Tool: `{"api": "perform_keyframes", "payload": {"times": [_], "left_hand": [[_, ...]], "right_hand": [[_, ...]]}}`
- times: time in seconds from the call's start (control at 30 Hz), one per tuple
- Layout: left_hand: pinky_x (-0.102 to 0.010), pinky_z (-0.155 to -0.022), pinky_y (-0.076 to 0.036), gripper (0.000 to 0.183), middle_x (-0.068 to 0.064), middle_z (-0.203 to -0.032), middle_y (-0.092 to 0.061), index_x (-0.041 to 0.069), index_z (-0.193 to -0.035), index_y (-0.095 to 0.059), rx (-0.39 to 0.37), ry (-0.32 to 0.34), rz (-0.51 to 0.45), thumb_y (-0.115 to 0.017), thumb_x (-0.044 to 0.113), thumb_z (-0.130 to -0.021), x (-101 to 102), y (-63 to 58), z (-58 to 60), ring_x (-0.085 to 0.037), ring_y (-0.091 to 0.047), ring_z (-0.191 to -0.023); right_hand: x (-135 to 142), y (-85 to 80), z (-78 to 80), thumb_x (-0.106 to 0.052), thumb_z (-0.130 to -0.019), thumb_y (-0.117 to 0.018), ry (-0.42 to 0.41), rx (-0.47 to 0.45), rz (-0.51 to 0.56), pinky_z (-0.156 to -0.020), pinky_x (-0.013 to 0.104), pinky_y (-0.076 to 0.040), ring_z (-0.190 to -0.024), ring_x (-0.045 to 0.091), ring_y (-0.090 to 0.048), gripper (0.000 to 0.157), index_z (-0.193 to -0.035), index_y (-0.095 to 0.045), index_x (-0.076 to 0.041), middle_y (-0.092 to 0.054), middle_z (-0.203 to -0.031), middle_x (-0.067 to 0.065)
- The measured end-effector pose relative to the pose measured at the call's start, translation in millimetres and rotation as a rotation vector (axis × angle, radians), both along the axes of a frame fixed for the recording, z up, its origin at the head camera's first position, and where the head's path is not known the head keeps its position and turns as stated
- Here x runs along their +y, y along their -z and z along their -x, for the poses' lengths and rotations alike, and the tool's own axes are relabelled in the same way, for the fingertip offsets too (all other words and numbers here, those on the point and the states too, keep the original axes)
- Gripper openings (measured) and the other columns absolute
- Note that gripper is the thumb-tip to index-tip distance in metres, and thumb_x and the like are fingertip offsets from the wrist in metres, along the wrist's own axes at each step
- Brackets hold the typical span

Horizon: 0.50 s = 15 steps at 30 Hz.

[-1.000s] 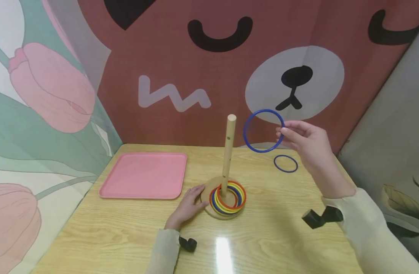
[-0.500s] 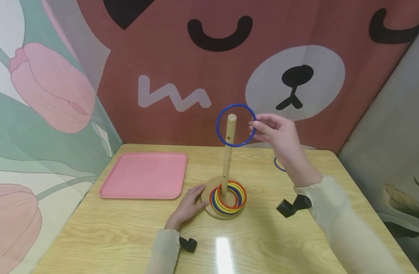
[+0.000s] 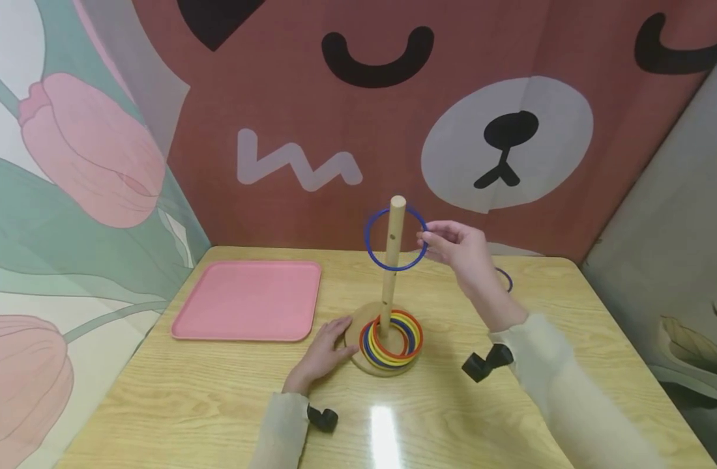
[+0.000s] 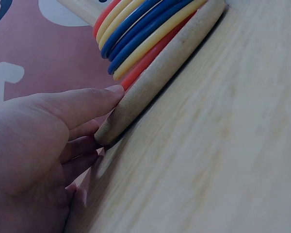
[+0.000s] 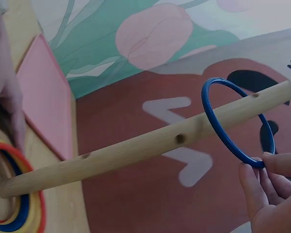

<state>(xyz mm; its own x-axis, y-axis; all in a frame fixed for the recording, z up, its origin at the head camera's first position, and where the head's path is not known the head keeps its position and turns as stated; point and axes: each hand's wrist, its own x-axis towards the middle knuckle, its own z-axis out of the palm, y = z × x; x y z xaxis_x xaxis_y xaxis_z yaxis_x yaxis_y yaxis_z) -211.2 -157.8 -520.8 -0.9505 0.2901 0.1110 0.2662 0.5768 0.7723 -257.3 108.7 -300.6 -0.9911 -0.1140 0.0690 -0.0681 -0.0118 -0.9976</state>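
A blue ring [image 3: 367,244] is pinched at its edge between the thumb and fingers of my right hand [image 3: 461,251]. It encircles the upper part of the upright wooden post [image 3: 392,260], tilted; the post's tip pokes through it in the right wrist view. At the foot of the post, red, yellow and blue rings [image 4: 140,29] lie stacked on the round wooden base [image 3: 358,311]. My left hand [image 3: 323,352] holds the base's left rim, thumb on top near the lowest red ring and fingers against the edge [image 4: 131,104].
Another blue ring [image 3: 510,281] lies on the table at the right, partly hidden behind my right forearm. A pink tray [image 3: 247,299] sits on the left side of the wood-grain table [image 3: 176,404]. Behind stands a printed curtain [image 3: 276,85].
My right hand has carried the blue ring leftward to the post, then lowered it a little, so it now surrounds the post near its top. My left hand has stayed at the base.
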Motion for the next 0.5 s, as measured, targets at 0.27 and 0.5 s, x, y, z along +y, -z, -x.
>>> {"api": "perform_keyframes", "payload": {"times": [0.27, 0.5], "left_hand": [[-0.057, -0.122, -0.013, 0.067, -0.018, -0.15, -0.042, 0.001, -0.145, -0.041, 0.005, 0.0, 0.01, -0.067, 0.028, -0.09, -0.5, 3.5, 1.0, -0.041, -0.032, -0.142], [-0.056, -0.123, -0.013, 0.067, -0.016, -0.151, -0.042, 0.003, -0.146, -0.041, 0.002, -0.008, 0.023, -0.067, 0.029, -0.09, -0.4, 3.7, 1.3, -0.04, -0.031, -0.143]], "right_hand": [[5.7, 47.4, -0.5, -0.012, -0.095, -0.061, 0.007, -0.064, -0.1, -0.08, 0.023, -0.06, -0.086, 0.002, -0.067, 0.031, -0.119, -0.058, 0.008, -0.068, -0.092, -0.007], [8.5, 91.3, -4.9, -0.009, -0.094, -0.062, 0.01, -0.099, -0.136, -0.079, 0.024, -0.06, -0.084, 0.002, -0.067, 0.032, -0.119, -0.058, 0.011, -0.068, -0.09, -0.005]]}}
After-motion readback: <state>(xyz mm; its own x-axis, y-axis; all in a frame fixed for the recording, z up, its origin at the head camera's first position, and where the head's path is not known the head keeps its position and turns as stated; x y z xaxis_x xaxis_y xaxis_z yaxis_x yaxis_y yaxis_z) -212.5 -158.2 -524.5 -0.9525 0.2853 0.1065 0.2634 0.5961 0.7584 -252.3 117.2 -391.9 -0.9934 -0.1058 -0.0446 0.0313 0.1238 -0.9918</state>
